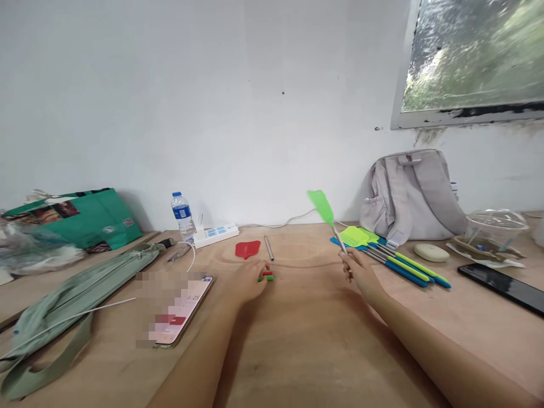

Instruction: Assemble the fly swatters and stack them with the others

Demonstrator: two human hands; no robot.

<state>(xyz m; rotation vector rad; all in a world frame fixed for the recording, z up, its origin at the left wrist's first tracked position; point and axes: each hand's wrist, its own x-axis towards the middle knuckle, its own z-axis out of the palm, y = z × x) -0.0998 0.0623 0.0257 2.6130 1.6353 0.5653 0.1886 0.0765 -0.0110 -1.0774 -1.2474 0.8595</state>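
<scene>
In the head view, my right hand (353,267) is closed around the thin metal rod of a bright green fly swatter (322,206). Its head points up and to the left above the table, slightly blurred. My left hand (254,277) rests low at the middle of the table, its fingers curled over short red and green handles (267,276); the fingers partly hide them. Just beyond it lie a red swatter head (247,249) and a loose metal rod (269,248). Several fly swatters (397,264) with yellow-green and blue handles are piled to the right of my right hand.
On the left are a phone (187,311), a grey-green bag (93,289), a green shopping bag (93,218), a water bottle (182,215) and a power strip (217,233). A backpack (412,195), white oval case (430,253), plastic cup (495,229) and black phone (505,286) are right.
</scene>
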